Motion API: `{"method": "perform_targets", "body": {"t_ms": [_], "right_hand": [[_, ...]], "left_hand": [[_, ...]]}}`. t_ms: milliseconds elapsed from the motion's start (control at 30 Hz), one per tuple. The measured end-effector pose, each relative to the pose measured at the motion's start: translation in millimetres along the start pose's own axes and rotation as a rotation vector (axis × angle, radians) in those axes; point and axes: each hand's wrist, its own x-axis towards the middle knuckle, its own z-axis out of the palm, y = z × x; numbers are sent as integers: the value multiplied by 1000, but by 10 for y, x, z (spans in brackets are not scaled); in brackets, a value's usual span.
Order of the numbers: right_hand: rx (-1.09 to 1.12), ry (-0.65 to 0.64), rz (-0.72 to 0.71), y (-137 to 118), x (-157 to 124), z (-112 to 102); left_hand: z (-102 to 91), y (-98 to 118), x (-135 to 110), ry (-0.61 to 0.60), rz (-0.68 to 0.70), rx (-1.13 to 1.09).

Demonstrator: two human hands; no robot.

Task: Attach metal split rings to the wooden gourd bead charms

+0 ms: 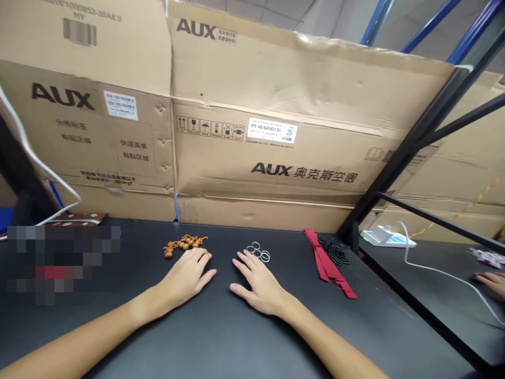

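On a black worktable (221,337), the left hand (185,279) and right hand (258,281) lie flat and empty with fingers spread wide, a wooden gourd-bead charm (184,243) just past the left fingertips and small metal rings (257,251) just past the right fingertips.

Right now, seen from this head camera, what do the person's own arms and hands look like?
The left hand and right hand are bare, with no gloves, rings or watch visible. The left forearm and right forearm are bare too: no sleeves, cables or markings show.
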Motion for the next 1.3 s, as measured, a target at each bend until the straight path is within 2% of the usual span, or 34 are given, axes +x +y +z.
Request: {"method": "perform_targets", "body": {"t_ms": [133,333,433,533,667,1067,1167,1300], "right_hand": [[-39,61,81,4,23,41],[-59,94,29,-10,36,38],[-85,160,1,9,67,47],[-141,249,48,73,117,66],[-160,269,95,156,160,86],[51,323,-196,-10,88,130],[74,344,-207,3,96,122],[76,322,-150,13,117,86]], "left_hand": [[5,-1,-2,-35,53,-108],[16,-22,-1,-55,78,-142],[10,-23,1,-67,75,-132],[-2,-17,6,-70,79,-129],[-23,-3,12,-45,75,-152],[15,-108,12,-29,-13,-346],[42,-138,27,-2,-42,-348],[59,-160,47,-6,-42,-280]]}}
